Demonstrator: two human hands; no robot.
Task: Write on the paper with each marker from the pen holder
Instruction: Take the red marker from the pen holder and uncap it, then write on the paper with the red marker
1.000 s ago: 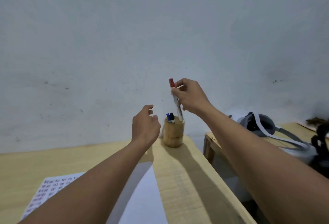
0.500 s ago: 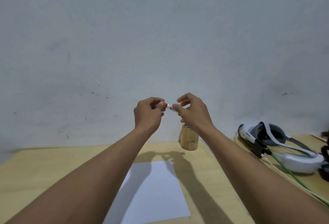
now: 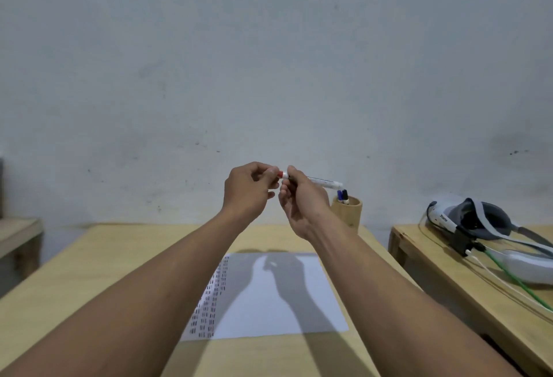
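Observation:
My right hand [image 3: 302,200] grips the white barrel of a red-capped marker [image 3: 324,181], held level in the air above the table. My left hand [image 3: 248,189] pinches the marker's red cap [image 3: 280,174] at its left end. A white sheet of paper [image 3: 287,301] lies flat on the wooden table [image 3: 98,263] below my hands, with rows of small red and dark marks along its left side. A round wooden pen holder [image 3: 348,212] stands behind my right hand and holds two markers [image 3: 342,195], one blue-capped and one dark-capped.
A second wooden table [image 3: 449,275] stands to the right across a narrow gap. On it lies a grey and white headset [image 3: 478,221] with white and green cables [image 3: 514,280]. A low wooden bench [image 3: 18,233] is at the far left. A plain wall stands behind.
My right hand lifted the red-capped marker out of the pen holder and turned it level. My left hand came up and took hold of its cap. The view tilted down onto the paper.

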